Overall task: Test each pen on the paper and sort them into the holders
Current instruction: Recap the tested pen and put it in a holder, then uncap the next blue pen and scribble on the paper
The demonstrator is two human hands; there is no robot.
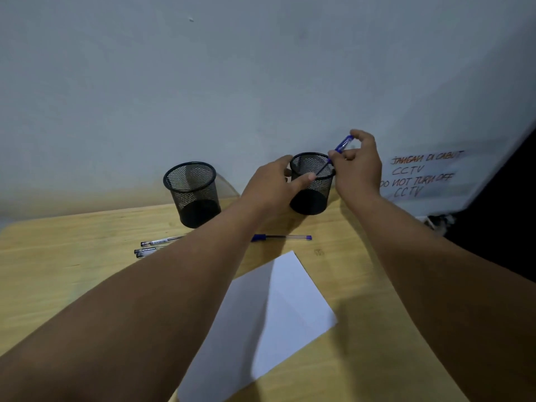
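The right hand [358,166] pinches a blue-capped ballpoint pen [333,156] between thumb and fingers, the pen tilted with its lower end down inside the right-hand black wire-mesh cylindrical holder [311,184]. The left hand [272,187] grips that holder's near side, thumb across the mesh front and fingers curled round its left rim. A second black mesh holder [193,194] stands well apart to the left, upright on the pale wooden counter [72,242]. Between the holders and the person, a clear-barrelled pen with blue cap [281,237] lies flat on the counter, partly hidden by the left forearm. Further left, a cluster of clear pens with dark tips [153,246] lies side by side, their right ends also covered by that forearm. A white sheet of paper [275,314] lies nearer, angled, its left part crossed by the same arm. Behind the counter is a grey-white wall [203,82], and on it, right of the right hand, a white notice with handwritten red lettering [420,175] reading partly "CCTV".
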